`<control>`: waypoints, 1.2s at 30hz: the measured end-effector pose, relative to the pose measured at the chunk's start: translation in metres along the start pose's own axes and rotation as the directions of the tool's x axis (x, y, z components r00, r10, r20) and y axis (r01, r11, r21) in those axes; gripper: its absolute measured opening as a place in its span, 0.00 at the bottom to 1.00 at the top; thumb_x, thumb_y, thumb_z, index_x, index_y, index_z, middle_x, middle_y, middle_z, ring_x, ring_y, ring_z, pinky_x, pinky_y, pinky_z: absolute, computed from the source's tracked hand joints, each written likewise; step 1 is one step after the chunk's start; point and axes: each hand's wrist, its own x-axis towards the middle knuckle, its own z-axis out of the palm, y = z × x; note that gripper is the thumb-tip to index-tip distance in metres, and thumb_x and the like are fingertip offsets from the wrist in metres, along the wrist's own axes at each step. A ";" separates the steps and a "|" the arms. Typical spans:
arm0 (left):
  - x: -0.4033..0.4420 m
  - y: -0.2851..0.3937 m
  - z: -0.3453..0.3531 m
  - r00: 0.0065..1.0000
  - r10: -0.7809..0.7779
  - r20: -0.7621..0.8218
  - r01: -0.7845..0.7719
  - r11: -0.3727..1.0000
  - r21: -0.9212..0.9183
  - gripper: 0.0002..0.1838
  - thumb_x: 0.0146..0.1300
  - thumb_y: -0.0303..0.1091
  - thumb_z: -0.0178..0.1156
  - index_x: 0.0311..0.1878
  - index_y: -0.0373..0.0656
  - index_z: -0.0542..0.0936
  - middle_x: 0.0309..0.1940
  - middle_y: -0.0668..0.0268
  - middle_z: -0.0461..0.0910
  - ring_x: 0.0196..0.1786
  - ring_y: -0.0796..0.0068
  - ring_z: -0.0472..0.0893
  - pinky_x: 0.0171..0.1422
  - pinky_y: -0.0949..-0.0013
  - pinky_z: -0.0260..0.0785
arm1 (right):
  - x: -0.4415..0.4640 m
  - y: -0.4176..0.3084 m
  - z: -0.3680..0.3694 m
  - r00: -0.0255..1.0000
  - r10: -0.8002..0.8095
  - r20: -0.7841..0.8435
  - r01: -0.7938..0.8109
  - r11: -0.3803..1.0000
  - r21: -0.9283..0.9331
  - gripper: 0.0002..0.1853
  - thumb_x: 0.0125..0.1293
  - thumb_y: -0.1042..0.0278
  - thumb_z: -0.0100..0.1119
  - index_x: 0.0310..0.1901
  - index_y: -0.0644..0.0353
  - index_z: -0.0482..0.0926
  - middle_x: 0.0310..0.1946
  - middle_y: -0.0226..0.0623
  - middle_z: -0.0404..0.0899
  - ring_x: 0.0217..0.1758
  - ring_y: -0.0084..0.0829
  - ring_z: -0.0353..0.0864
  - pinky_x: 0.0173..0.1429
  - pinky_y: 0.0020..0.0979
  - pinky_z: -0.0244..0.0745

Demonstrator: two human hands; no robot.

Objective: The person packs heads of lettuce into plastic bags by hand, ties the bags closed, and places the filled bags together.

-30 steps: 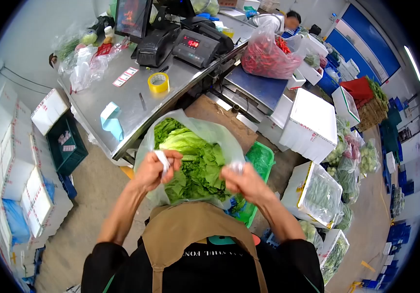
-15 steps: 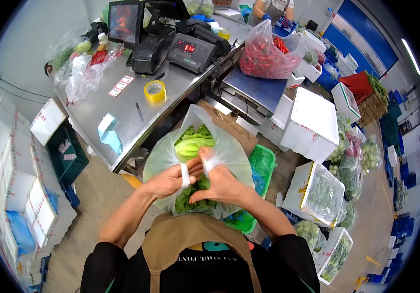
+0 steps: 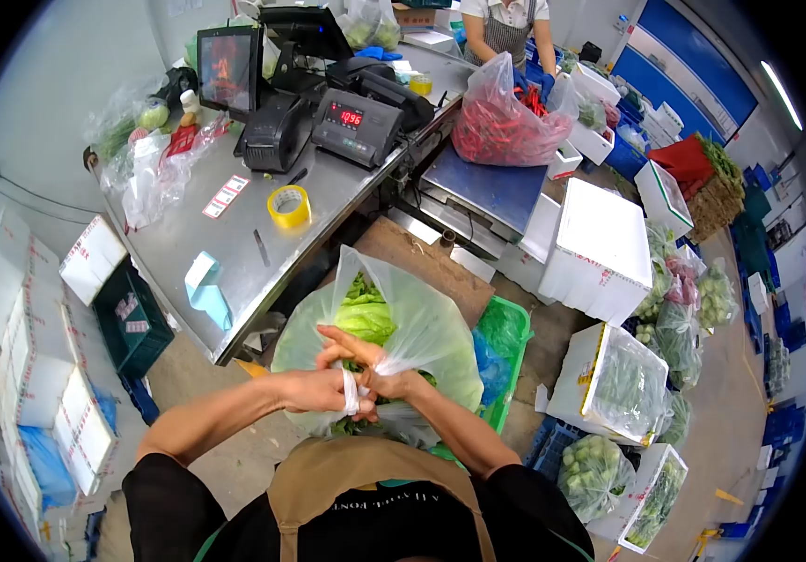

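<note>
A clear plastic bag [image 3: 436, 323] bulging with green leafy lettuce [image 3: 366, 314] stands low in front of my apron. My left hand [image 3: 314, 389] is closed on a twisted white handle of the bag. Pressed against it, my right hand [image 3: 380, 375] grips gathered plastic on the other side, its forefinger reaching left over the bag's mouth. The fingers overlap at the twisted plastic, so part of each grip is hidden. Lettuce shows through the opening beyond my hands.
A metal table [image 3: 164, 248] holds yellow tape [image 3: 289, 206] and a scale display [image 3: 356, 122]. A co-worker's blue-gloved hands [image 3: 534, 86] are at a bag of red chillies [image 3: 506, 131] on the scale platform [image 3: 487, 183]. Foam boxes [image 3: 600, 244] and a green crate [image 3: 515, 347] stand right.
My hands have come together and crossed, drawing the bag's handles in. The co-worker's gloved hands have moved into the chilli bag, and the scale's red digits have changed.
</note>
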 end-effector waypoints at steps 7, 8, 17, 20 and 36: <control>0.004 -0.010 -0.025 0.915 -0.114 -0.387 0.079 0.991 -0.105 0.09 0.62 0.34 0.60 0.37 0.37 0.81 0.33 0.66 0.80 0.35 0.77 0.78 0.44 0.73 0.70 | -0.044 0.017 0.015 0.891 0.163 -0.425 -0.225 0.969 -0.100 0.21 0.69 0.65 0.51 0.58 0.70 0.69 0.37 0.36 0.78 0.38 0.24 0.77 0.47 0.27 0.72; 0.007 -0.022 -0.043 0.874 -0.146 -0.464 0.085 0.985 -0.150 0.08 0.59 0.32 0.60 0.35 0.37 0.81 0.30 0.65 0.81 0.32 0.77 0.78 0.41 0.73 0.70 | -0.054 0.016 0.024 0.819 0.187 -0.542 -0.237 0.971 -0.023 0.18 0.69 0.66 0.51 0.54 0.71 0.71 0.35 0.35 0.78 0.39 0.23 0.77 0.47 0.26 0.72; 0.023 -0.050 -0.040 0.752 -0.069 -0.656 -0.154 0.949 -0.276 0.04 0.49 0.26 0.59 0.22 0.36 0.79 0.20 0.65 0.77 0.23 0.78 0.72 0.29 0.74 0.63 | -0.107 0.025 0.042 0.620 0.544 -0.565 -0.075 0.758 0.648 0.18 0.67 0.65 0.54 0.54 0.68 0.71 0.35 0.36 0.79 0.34 0.23 0.74 0.46 0.24 0.69; 0.028 -0.036 -0.031 0.823 0.125 -0.555 -0.262 0.949 -0.174 0.05 0.47 0.26 0.58 0.20 0.36 0.77 0.18 0.68 0.74 0.23 0.83 0.69 0.29 0.74 0.60 | -0.093 0.005 0.017 0.740 0.591 -0.321 -0.429 0.782 0.452 0.16 0.67 0.60 0.57 0.49 0.64 0.75 0.31 0.31 0.77 0.33 0.19 0.72 0.40 0.22 0.67; 0.044 -0.055 -0.089 0.825 -0.209 -0.524 -0.109 0.852 -0.512 0.10 0.39 0.19 0.50 0.11 0.41 0.62 0.10 0.61 0.65 0.16 0.72 0.67 0.23 0.72 0.57 | -0.085 0.039 0.020 0.142 0.837 -0.529 0.545 0.381 0.747 0.17 0.52 0.74 0.53 0.12 0.54 0.56 0.10 0.33 0.53 0.23 0.30 0.59 0.34 0.31 0.59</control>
